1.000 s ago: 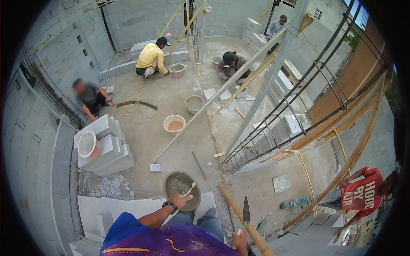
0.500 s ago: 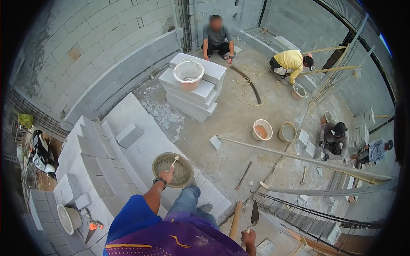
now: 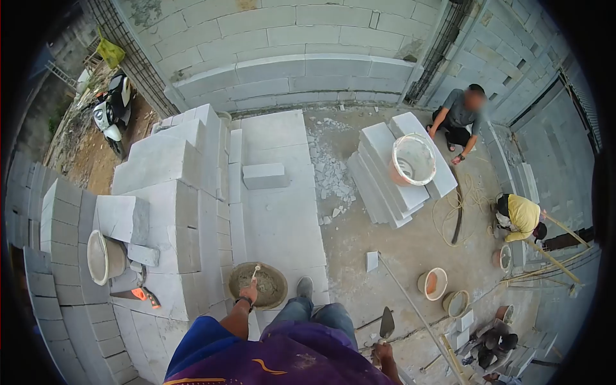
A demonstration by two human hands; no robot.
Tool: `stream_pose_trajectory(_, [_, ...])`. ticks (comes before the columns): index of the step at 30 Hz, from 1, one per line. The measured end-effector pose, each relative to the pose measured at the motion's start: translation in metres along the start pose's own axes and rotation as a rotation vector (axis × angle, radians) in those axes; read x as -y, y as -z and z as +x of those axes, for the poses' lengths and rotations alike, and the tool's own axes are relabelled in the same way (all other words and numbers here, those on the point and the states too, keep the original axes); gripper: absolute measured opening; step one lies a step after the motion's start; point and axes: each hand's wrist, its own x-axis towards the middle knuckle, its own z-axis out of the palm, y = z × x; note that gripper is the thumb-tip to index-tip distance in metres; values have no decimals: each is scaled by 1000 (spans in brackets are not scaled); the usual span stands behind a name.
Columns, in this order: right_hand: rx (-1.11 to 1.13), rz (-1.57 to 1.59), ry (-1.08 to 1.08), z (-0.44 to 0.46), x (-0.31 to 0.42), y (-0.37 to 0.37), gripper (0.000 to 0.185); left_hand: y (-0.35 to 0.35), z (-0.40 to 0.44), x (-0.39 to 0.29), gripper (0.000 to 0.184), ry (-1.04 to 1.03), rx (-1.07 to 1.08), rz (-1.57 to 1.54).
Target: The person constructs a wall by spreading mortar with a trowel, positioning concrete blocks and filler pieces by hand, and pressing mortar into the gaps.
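My left hand (image 3: 249, 292) is closed around a thin pale handle (image 3: 256, 271) over a round bucket of grey mortar (image 3: 273, 300); I cannot make out whether the handle belongs to the bucket or to a tool. The bucket is beside my legs, at the white block ledge. My right hand (image 3: 383, 351), low on the right, grips a trowel by its handle. The trowel's pointed metal blade (image 3: 386, 324) is directed away from me, apart from the bucket.
Stacked white blocks (image 3: 160, 212) rise on the left, bearing another bucket (image 3: 106, 256) and an orange-handled saw (image 3: 144, 294). A block pile with a bucket (image 3: 412, 160) stands ahead, near a crouching person (image 3: 459, 119). Other people work at right. A long pole (image 3: 417, 311) crosses the floor.
My view has swung left, so the block pile and people appear farther right. The bucket has shifted leftward against the ledge, staying under my left hand. Both hands keep their grips.
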Motion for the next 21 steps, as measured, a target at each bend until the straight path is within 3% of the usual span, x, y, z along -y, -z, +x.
stream_pose_trajectory(2, [53, 95, 96, 10, 84, -1, 10, 4, 31, 40, 104, 14, 74, -80])
stream_pose_trajectory(5, [124, -22, 191, 38, 191, 0, 10, 28, 27, 48, 100, 180, 81, -249])
stream_pose_trajectory(8, [164, -128, 262, 49, 297, -11, 12, 49, 31, 41, 96, 88, 9, -135])
stream_pose_trajectory(9, [168, -160, 273, 56, 323, -15, 14, 52, 32, 37, 95, 181, 10, -227])
stream_pose_trajectory(11, [171, -230, 286, 66, 375, -27, 16, 58, 40, 10, 94, 350, 8, -407])
stream_pose_trajectory(14, [186, -383, 265, 82, 437, -38, 18, 90, 20, -54, 95, 467, -103, -386])
stream_pose_trajectory(17, [216, -532, 273, 106, 524, -65, 20, 66, 60, -52, 97, 313, -267, -478])
stream_pose_trajectory(20, [237, -700, 356, 137, 615, -79, 23, 89, 85, -84, 95, 500, -87, -816])
stream_pose_trajectory(21, [254, -724, 405, 147, 644, -87, 24, 110, 70, -124, 93, 571, -153, -865])
